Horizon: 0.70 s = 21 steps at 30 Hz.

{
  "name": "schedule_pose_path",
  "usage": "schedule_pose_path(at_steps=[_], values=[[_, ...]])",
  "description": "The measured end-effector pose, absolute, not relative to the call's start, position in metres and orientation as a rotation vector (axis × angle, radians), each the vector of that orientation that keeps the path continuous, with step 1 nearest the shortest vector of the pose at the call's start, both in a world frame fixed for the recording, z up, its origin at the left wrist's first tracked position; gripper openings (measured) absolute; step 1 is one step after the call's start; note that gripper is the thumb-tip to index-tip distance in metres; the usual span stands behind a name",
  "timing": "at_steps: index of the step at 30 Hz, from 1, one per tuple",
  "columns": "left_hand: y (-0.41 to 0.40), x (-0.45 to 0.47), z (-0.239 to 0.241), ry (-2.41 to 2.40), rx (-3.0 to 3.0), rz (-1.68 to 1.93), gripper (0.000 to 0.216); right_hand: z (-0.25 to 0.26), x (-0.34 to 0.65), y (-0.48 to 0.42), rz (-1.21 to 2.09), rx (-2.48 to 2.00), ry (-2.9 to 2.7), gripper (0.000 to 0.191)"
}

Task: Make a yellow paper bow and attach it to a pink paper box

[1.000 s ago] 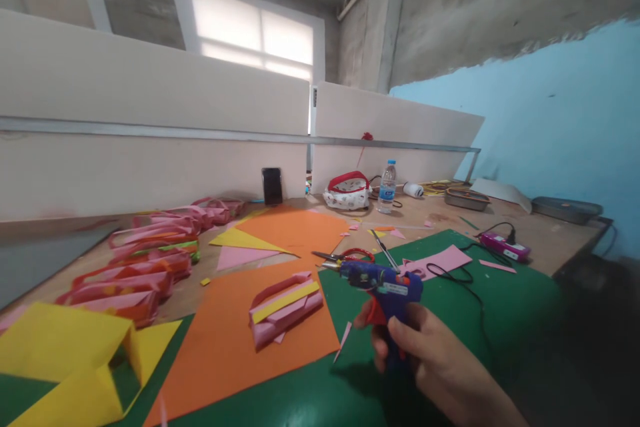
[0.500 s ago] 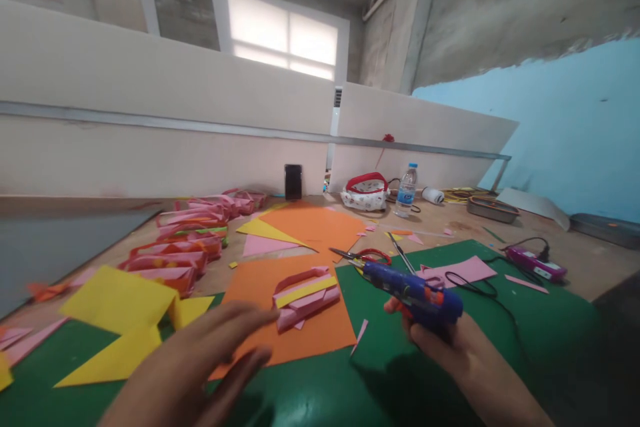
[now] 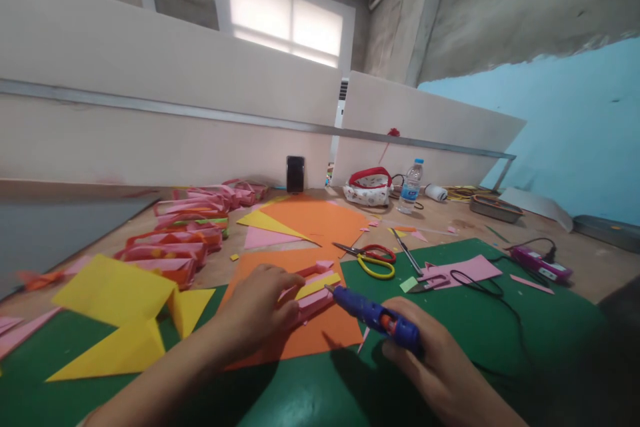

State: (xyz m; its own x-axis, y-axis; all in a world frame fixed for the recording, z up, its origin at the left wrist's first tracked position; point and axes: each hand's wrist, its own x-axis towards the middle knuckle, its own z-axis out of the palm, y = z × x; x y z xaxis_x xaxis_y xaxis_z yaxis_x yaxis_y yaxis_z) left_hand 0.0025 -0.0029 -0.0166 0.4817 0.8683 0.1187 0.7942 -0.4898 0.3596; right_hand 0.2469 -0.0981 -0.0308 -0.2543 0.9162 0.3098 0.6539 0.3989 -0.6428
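My right hand [image 3: 425, 340] is wrapped round a blue hot glue gun [image 3: 367, 313]. The gun's nozzle is at the right end of a yellow strip [image 3: 317, 285] on a small pink paper basket [image 3: 315, 303]; whether it touches, I cannot tell. My left hand [image 3: 260, 310] grips the basket's left end, with fingers and thumb on either side and that end hidden. Under the basket lies an orange sheet [image 3: 270, 347] on a green mat [image 3: 310, 393]. Scissors [image 3: 373, 260] with red and yellow handles rest beyond the gun.
Several finished-looking pink baskets [image 3: 185, 240] line the table's left. Folded yellow sheets [image 3: 115, 293] lie near my left forearm. At the right are thread snips [image 3: 423, 285], a pink piece [image 3: 475, 271] and a purple power strip [image 3: 543, 265]. Farther back stand a water bottle [image 3: 411, 188], pouch [image 3: 369, 190] and phone [image 3: 295, 175].
My left hand has moved right and closed on the basket's left end. My right hand has brought the glue gun left and down to the basket, uncovering the scissors and snips.
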Motion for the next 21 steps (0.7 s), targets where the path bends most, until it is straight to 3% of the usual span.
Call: schedule_pose_path(at_steps=[21], values=[[-0.004,0.007,-0.019,1.407,2.513,0.356,0.038,-0.044,0.240,-0.095,0.474,-1.398,-2.128,0.010]])
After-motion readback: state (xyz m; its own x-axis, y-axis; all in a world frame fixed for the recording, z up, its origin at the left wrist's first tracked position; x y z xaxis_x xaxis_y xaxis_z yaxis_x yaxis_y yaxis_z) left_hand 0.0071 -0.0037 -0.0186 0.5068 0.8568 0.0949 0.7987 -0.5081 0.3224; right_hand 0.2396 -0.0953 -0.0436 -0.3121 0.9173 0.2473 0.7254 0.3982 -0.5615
